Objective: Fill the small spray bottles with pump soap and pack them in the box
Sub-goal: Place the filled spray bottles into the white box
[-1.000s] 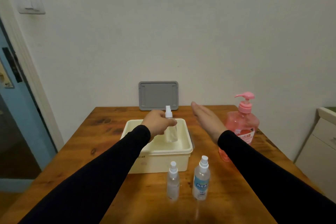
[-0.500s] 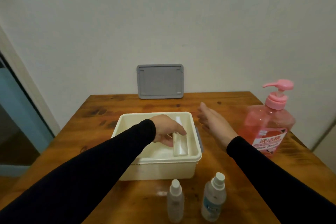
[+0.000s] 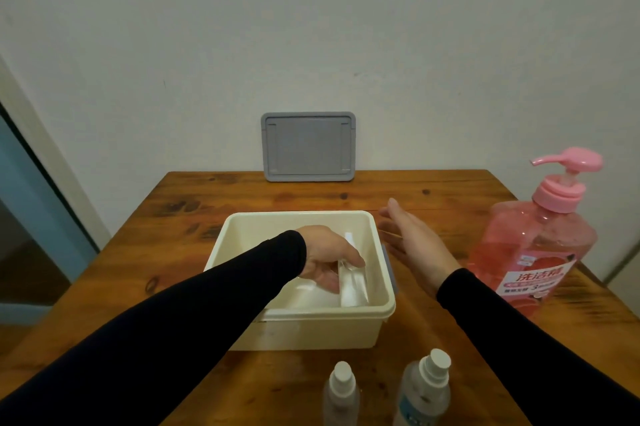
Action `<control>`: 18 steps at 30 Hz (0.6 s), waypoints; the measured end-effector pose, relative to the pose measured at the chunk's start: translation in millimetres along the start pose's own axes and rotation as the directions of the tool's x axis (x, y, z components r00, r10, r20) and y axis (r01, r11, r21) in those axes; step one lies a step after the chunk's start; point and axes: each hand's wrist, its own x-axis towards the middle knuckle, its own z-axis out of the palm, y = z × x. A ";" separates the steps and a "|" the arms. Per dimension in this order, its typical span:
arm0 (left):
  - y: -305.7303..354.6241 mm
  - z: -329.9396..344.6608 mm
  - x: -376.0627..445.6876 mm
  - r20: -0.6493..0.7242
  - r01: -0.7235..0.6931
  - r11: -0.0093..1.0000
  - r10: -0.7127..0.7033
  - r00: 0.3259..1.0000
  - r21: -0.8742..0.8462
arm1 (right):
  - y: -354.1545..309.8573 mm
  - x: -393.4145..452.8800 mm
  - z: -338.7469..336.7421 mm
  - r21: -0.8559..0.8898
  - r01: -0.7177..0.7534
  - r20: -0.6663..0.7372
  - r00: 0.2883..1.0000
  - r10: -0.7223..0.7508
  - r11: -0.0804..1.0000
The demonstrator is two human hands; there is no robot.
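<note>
A cream plastic box (image 3: pixel 298 216) stands open in the middle of the wooden table. Inside it, a clear small spray bottle (image 3: pixel 353 287) lies flat along the right wall, white cap pointing away from me. My left hand (image 3: pixel 325 252) reaches down into the box and still pinches that bottle between thumb and fingers. My right hand (image 3: pixel 412 249) hovers just right of the box, palm facing left, fingers straight, holding nothing. Two more small spray bottles stand upright in front of the box: a plain one (image 3: pixel 341 394) and a labelled one (image 3: pixel 424 391). The pink pump soap bottle (image 3: pixel 533 252) stands at the right.
The box's grey lid (image 3: pixel 308 147) leans against the wall at the back of the table (image 3: pixel 187 218). A blue door frame is at the far left and a white cabinet edge at the far right.
My left hand has lowered the spray bottle from upright above the box to lying flat inside it. My right hand stayed beside the box. My head moved closer and lower.
</note>
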 end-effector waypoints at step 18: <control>4.0 4.9 2.3 -0.069 0.051 0.999 -0.051 0.996 -0.005 | 2.9 -6.0 -3.0 0.046 -0.025 0.013 1.000 0.024 0.999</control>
